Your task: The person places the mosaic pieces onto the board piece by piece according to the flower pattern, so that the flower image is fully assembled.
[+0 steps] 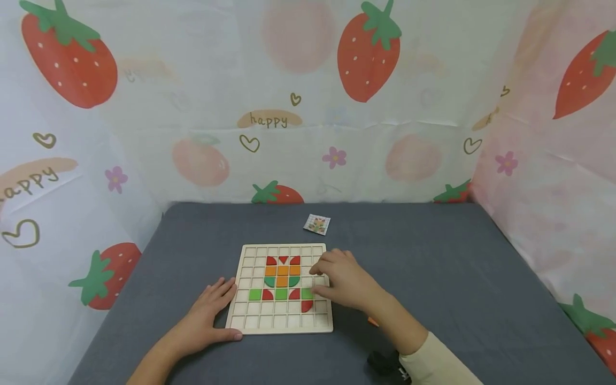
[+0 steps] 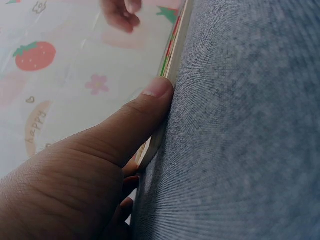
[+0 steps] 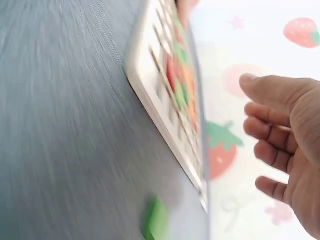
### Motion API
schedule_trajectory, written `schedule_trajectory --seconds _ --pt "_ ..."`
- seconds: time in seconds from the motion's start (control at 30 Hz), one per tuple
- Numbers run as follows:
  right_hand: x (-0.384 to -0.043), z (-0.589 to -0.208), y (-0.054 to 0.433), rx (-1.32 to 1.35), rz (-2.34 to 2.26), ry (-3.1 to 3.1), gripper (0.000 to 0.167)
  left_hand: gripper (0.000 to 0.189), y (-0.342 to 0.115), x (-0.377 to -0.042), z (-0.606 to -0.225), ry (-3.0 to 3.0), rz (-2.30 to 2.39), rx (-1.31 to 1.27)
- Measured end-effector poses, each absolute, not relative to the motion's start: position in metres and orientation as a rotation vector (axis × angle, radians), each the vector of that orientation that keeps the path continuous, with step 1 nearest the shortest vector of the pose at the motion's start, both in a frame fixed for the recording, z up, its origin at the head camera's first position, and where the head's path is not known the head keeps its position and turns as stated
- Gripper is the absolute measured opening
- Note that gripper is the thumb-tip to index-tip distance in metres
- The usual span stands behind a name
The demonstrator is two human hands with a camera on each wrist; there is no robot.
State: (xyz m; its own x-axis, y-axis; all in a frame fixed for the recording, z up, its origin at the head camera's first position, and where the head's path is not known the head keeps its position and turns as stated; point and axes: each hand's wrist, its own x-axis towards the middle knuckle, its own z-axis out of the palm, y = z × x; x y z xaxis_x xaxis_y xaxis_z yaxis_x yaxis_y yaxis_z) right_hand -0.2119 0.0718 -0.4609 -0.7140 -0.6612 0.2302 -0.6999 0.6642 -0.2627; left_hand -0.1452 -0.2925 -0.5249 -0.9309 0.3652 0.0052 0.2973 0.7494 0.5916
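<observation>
A square wooden grid board lies on the table, its cells partly filled with red, orange and green tiles in a flower-like pattern. My left hand rests against the board's left side; its thumb touches the front edge near the corner. Over the board's right part hovers my right hand, fingers loosely bent. In the right wrist view, nothing shows between that hand's thumb and fingers. A red rounded tile sits in the lower right of the pattern, below a light green square.
Behind the board lies a small card with a printed flower pattern. An orange piece is partly hidden beneath my right forearm. A black object lies near my right sleeve. The right wrist view shows a green block beside the board.
</observation>
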Motion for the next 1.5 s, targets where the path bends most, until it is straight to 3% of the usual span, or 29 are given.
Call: schedule_trajectory --seconds 0.3,0.67,1.5 --pt "-0.205 -0.438 0.142 1.104 0.495 -2.72 0.022 0.115 -0.29 -0.145 -0.523 2.841 0.922 0.55" --pt "-0.192 -0.46 0.196 1.119 0.548 -2.785 0.022 0.115 -0.292 -0.144 -0.524 2.828 0.942 0.546" --pt "-0.183 -0.489 0.236 1.133 0.629 -2.979 0.026 0.116 -0.293 -0.148 -0.529 2.803 0.947 0.519"
